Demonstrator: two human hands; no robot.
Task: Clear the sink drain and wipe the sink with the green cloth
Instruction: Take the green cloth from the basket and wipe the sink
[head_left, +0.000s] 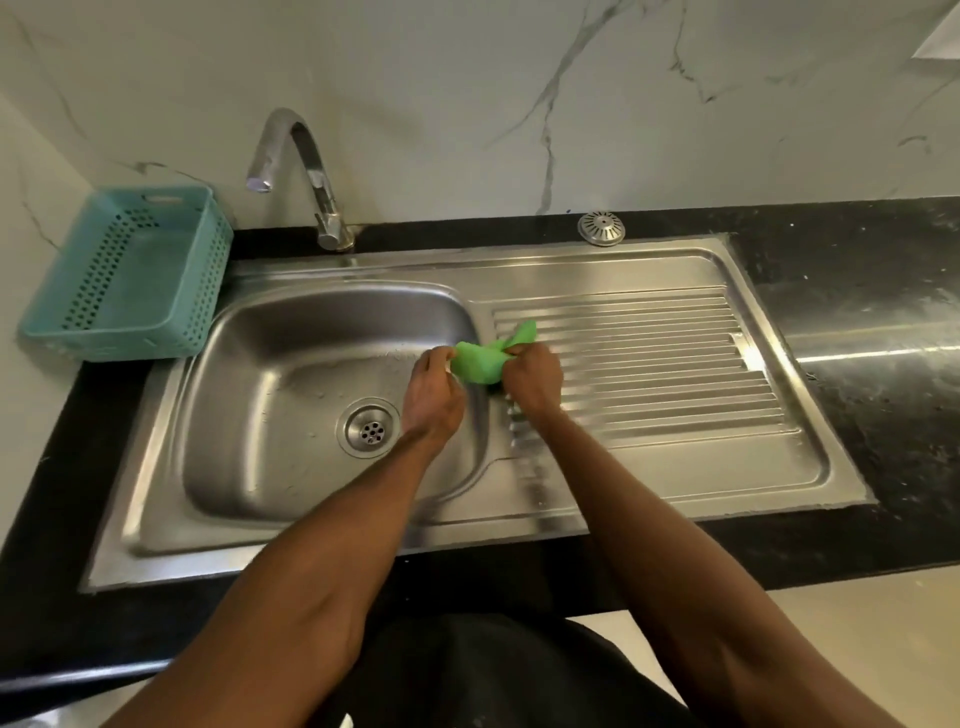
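Both your hands clutch the green cloth (480, 361), bunched above the sink's (322, 525) basin rim beside the drainboard: left hand (434, 400) fingers curled on one end, right hand (532, 379) on the other. Below, the drain (370, 430) shows open holes. At the desk's (857, 249) back-left corner, a teal basket (130, 275) holds nothing visible; a strainer cap (601, 227) lies by the back edge.
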